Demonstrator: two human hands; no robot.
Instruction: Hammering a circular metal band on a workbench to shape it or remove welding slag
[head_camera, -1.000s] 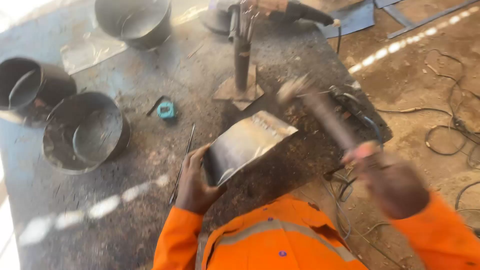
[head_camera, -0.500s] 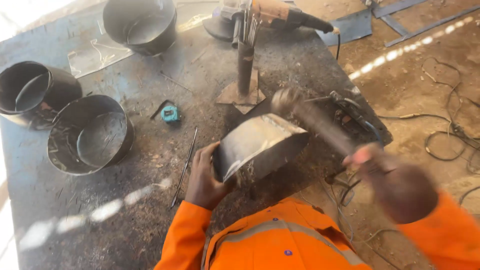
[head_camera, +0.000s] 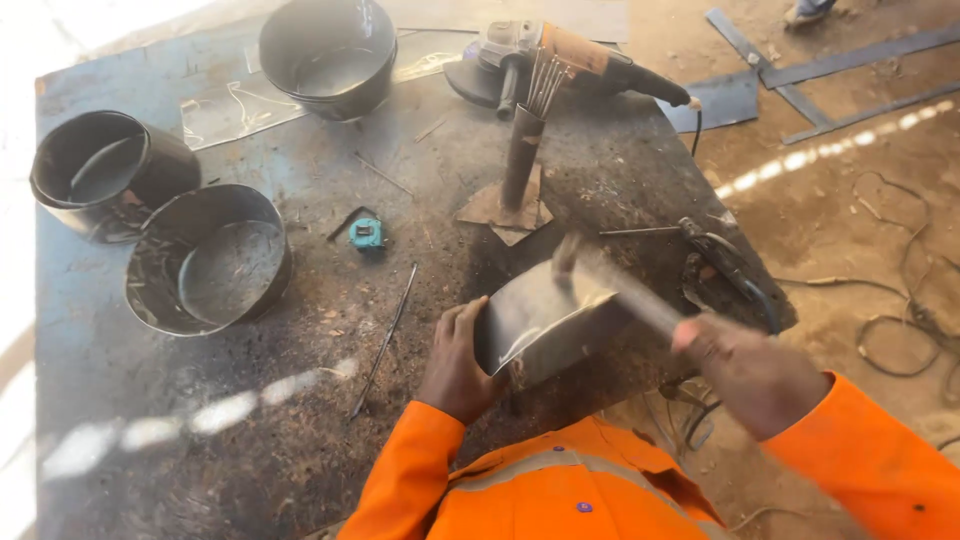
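Observation:
My left hand (head_camera: 456, 362) grips the left edge of a curved piece of shiny sheet metal (head_camera: 535, 320) and holds it on the front edge of the dark metal worktable (head_camera: 150, 400). My right hand (head_camera: 752, 372) is closed around the handle of a hammer (head_camera: 612, 288). The hammer is blurred, and its head lies over the top of the sheet metal. Both sleeves are orange.
Three round black metal pans (head_camera: 208, 258) (head_camera: 108, 172) (head_camera: 330, 55) stand at the table's left and back. An angle grinder (head_camera: 560, 60) lies at the back, beside an upright tube holding rods (head_camera: 522, 150). A small teal tape measure (head_camera: 366, 235) and thin rod (head_camera: 385, 340) lie mid-table. Cables (head_camera: 900, 320) trail on the ground.
The hammer has swung down from raised onto the sheet metal. My left hand has turned the piece from lying flat to standing on its edge.

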